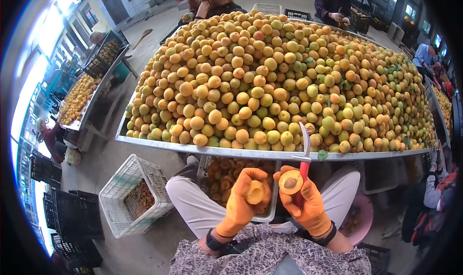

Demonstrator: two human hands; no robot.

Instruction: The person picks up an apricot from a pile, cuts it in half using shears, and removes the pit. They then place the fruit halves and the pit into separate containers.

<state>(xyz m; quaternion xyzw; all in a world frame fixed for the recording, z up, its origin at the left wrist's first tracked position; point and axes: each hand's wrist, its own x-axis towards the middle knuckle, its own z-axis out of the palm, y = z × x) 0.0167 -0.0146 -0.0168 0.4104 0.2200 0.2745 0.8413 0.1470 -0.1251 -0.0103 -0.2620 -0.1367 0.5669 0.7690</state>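
Note:
Both my hands wear orange gloves and are held above my lap. My left hand [241, 205] is closed on an apricot half [254, 193], its hollow cut side facing up. Closed too, my right hand [308, 210] grips another apricot half [291, 182] with the brown pit still in it. The same hand holds a knife [305, 152] with a red handle and a curved metal blade pointing up. Below my hands, a crate [201, 171] between my knees holds many apricot halves [224, 174].
A large metal-edged table [202, 151] heaped with apricots [270, 82] stands just ahead. A white crate [132, 193] is at left, a pink basin [364, 222] at right. People [212, 0] [333, 7] sit across the table; others are at the far right.

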